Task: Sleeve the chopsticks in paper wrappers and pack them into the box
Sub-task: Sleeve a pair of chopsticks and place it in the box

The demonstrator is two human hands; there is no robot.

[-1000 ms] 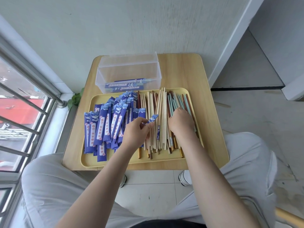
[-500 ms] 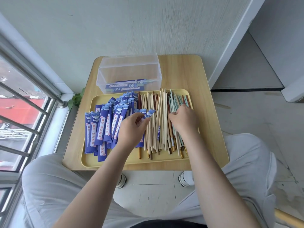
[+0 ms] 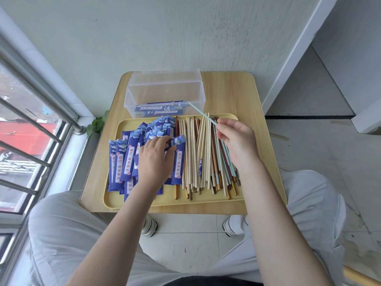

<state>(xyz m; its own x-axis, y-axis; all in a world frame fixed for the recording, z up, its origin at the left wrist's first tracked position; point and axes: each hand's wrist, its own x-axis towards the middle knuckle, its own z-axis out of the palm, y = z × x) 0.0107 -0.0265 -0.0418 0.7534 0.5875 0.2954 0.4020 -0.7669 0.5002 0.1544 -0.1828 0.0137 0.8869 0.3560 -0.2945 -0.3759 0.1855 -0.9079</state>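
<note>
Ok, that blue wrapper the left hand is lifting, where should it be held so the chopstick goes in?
Probably mid-length by its long edges, from the left, leaving its raised upper end clear. The blue wrapper lies lengthwise beside the loose chopsticks, and the right hand holds a light blue chopstick above that end.

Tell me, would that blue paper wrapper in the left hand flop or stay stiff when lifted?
Probably floppy: the wrapper already bends where the left hand pinches it. Likely very light, being thin paper. It would probably slide easily over the other wrappers.
</note>
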